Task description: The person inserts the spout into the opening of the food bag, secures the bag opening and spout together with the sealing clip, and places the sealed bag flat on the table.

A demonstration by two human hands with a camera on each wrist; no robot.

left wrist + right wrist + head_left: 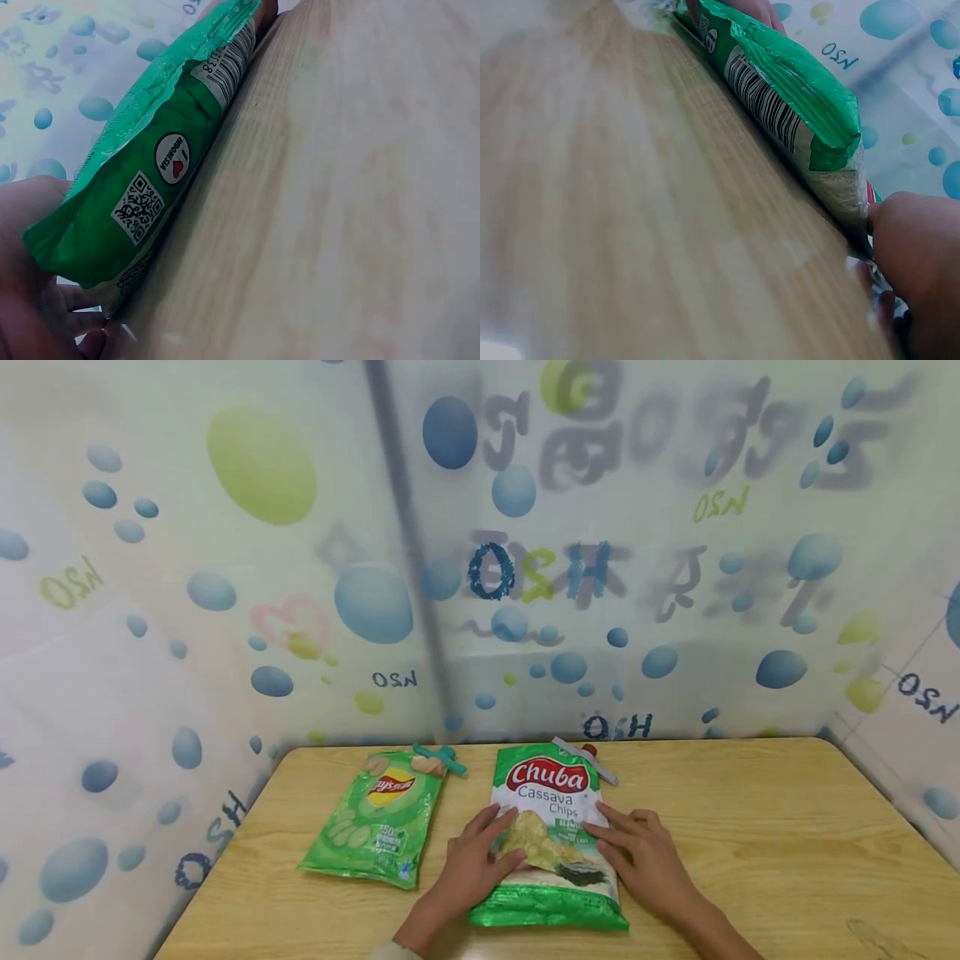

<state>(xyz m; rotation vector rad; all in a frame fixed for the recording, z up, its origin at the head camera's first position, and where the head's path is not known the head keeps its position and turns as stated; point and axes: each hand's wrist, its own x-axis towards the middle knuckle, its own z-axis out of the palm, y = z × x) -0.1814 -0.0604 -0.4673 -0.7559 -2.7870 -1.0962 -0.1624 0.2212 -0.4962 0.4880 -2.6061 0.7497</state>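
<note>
A green-and-white bag of Chuba cassava chips [551,893] lies face up on the wooden table, its printed front showing in the head view. My left hand [476,860] rests along its left side, thumb and fingertips on the front. On the opposite side, my right hand [641,860] touches the edge with loosely extended fingers. A pale grey sealing clip [585,760] sits across the bag's top right corner. From the left wrist, the green bottom end [161,172] shows a QR code; from the right wrist, a barcode [761,101] is visible.
To the left lies a green bag of Lay's chips [375,827], with a teal sealing clip [440,758] at its top right corner. The wooden table [780,827] meets a pale curtain [525,693] printed with blue and green dots along its back edge.
</note>
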